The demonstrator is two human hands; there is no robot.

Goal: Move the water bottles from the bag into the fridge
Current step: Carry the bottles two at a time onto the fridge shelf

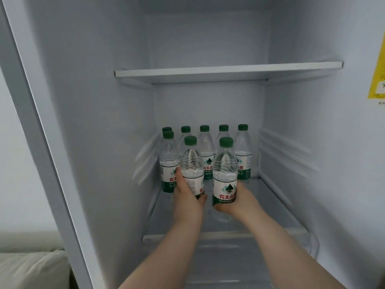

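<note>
Both my arms reach into the open fridge. My left hand (185, 200) grips a clear water bottle (191, 161) with a green cap around its label. My right hand (239, 202) grips a second green-capped bottle (225, 174) from the right side. Both bottles are upright above the glass shelf (270, 205); whether their bases touch it is unclear. Behind them several more bottles (243, 151) stand in a row at the back of the same shelf, and one more (168, 161) stands at the left. The bag is out of view.
A white shelf (229, 72) spans the fridge above the bottles. The fridge's left wall (87, 122) and right wall (323, 122) bound the space. A yellow sticker (378, 80) is on the right wall. A pale cushion (31, 268) lies outside at lower left.
</note>
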